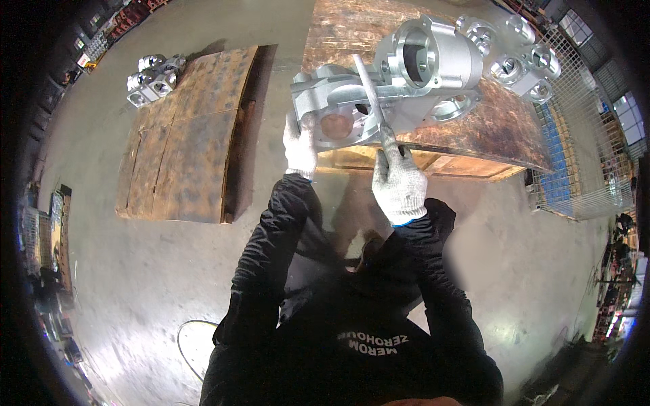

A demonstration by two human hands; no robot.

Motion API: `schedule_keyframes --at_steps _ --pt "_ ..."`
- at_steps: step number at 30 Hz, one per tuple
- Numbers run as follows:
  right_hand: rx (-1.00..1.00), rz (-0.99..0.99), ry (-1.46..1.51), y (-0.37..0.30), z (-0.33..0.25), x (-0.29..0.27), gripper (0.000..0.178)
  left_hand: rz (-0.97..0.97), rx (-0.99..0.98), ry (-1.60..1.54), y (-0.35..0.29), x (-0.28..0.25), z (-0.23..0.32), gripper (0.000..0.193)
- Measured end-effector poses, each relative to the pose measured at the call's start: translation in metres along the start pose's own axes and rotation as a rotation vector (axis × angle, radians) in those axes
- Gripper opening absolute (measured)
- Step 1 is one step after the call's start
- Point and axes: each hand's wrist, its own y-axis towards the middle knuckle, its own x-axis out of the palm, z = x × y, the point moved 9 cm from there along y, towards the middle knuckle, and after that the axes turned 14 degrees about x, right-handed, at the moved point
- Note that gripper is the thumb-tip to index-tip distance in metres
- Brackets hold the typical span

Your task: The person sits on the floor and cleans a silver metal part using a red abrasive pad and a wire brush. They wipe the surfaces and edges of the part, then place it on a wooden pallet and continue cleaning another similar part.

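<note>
A silver cast-metal housing (332, 97) with a large round opening lies at the near edge of a wooden table (338, 30). My left hand (300, 145), in a pale glove, grips the left side of this housing, its thumb and fingers against the metal. In my gloved right hand (399, 183) is a long, narrow grey file (367, 88), its tip pointing away from me and up across the housing. The fingers wrap round its near end, hiding any handle. Just beyond, to the right, a bulkier silver housing (443, 61) with a wide bore rests against or joins the first; I cannot tell which.
Several more silver castings (518, 64) stand at the table's far right. A wire mesh cage (582, 155) is beside that end. To the left lies a wooden platform (186, 135), with other castings (154, 80) at its far corner. A thin hose or cable (179, 338) curves over the floor.
</note>
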Motion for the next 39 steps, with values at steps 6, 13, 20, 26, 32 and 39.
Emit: schedule_keyframes --at_steps 6,13,20,26,32,39 --pt "-0.075 -0.089 -0.018 -0.016 -0.015 -0.004 0.057 0.059 0.021 0.035 -0.001 -0.001 -0.005 0.059" --pt "-0.084 -0.223 -0.036 -0.002 -0.051 -0.005 0.054 0.032 0.006 0.043 -0.002 -0.006 -0.009 0.068" --pt "-0.154 -0.203 0.026 0.017 -0.065 0.019 0.05 -0.011 -0.063 0.007 -0.006 0.005 0.009 0.07" --pt "-0.034 -0.55 0.097 0.041 -0.041 -0.05 0.043 -0.08 0.0 0.031 0.003 0.003 0.002 0.07" --pt "-0.159 -0.616 -0.23 0.098 -0.017 -0.115 0.035 -0.11 0.002 0.115 0.004 0.005 0.001 0.077" --pt "0.055 -0.876 -0.304 0.12 -0.004 -0.102 0.035 -0.005 0.084 0.059 0.002 0.005 -0.003 0.061"
